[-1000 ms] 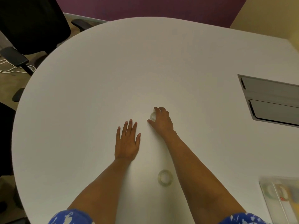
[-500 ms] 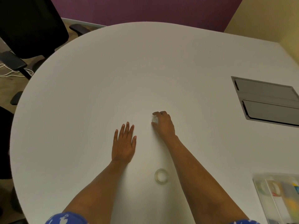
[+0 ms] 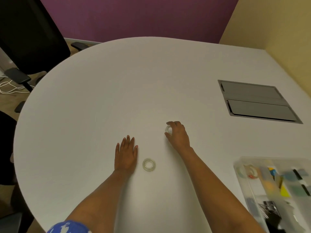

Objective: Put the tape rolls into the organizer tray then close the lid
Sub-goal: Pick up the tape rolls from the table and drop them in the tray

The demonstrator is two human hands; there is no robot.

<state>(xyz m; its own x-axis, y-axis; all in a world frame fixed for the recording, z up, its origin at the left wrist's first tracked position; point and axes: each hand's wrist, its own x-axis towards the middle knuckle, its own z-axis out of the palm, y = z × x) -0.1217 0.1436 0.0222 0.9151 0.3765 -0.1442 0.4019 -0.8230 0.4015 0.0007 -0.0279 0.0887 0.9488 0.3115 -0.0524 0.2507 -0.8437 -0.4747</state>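
Observation:
My right hand grips a small clear tape roll between thumb and fingers, tilted on edge just above the white table. A second clear tape roll lies flat on the table between my two forearms, close to my left hand's thumb side. My left hand rests flat, palm down, fingers together, holding nothing. The clear plastic organizer tray sits at the lower right with its lid open; two tape rolls lie in its near-left compartment.
A grey cable hatch is set into the table at the right. Black office chairs stand at the left beyond the table edge. The tray also holds coloured notes, clips and other small supplies.
The right hand has closed on the small roll and tipped it up off the table. The camera has tilted, so the tray shows more and the flat roll appears nearer the left hand.

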